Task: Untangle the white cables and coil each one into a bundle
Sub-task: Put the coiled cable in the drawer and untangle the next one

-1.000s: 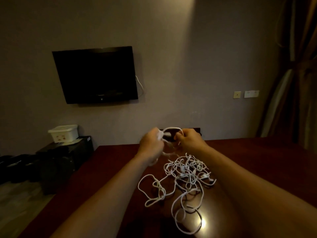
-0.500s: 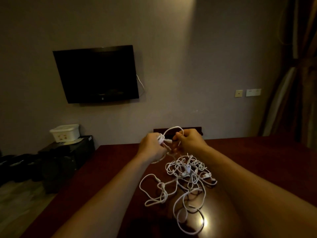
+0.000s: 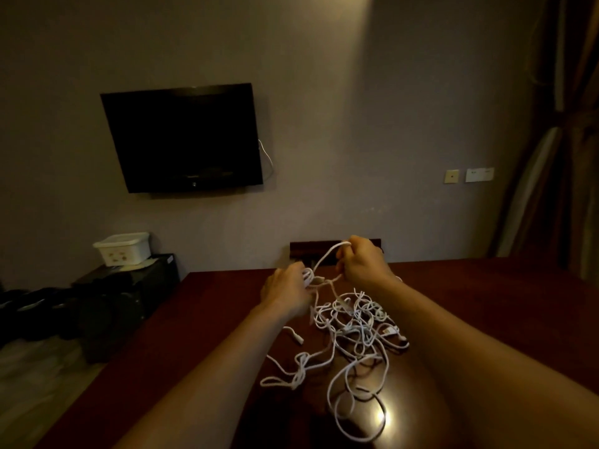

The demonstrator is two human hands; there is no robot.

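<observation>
A tangle of white cables (image 3: 356,325) lies on the dark red table (image 3: 486,303) in front of me, with long loops trailing toward the near edge. My left hand (image 3: 287,291) grips a small bunch of white cable above the pile's far left side. My right hand (image 3: 361,260) is raised higher and pinches a strand of cable (image 3: 325,256) that runs taut down to the left hand. A loose plug end (image 3: 296,338) lies on the table just below my left wrist.
A black TV (image 3: 183,139) hangs on the wall ahead. Left of the table stands a dark cabinet (image 3: 129,286) with a white plastic box (image 3: 123,249) on top. A chair back (image 3: 324,251) shows behind the table's far edge. Curtains (image 3: 567,140) hang at right.
My right hand has lifted up and to the right, drawing a strand of cable out taut from the left hand. The tangle has shifted slightly.
</observation>
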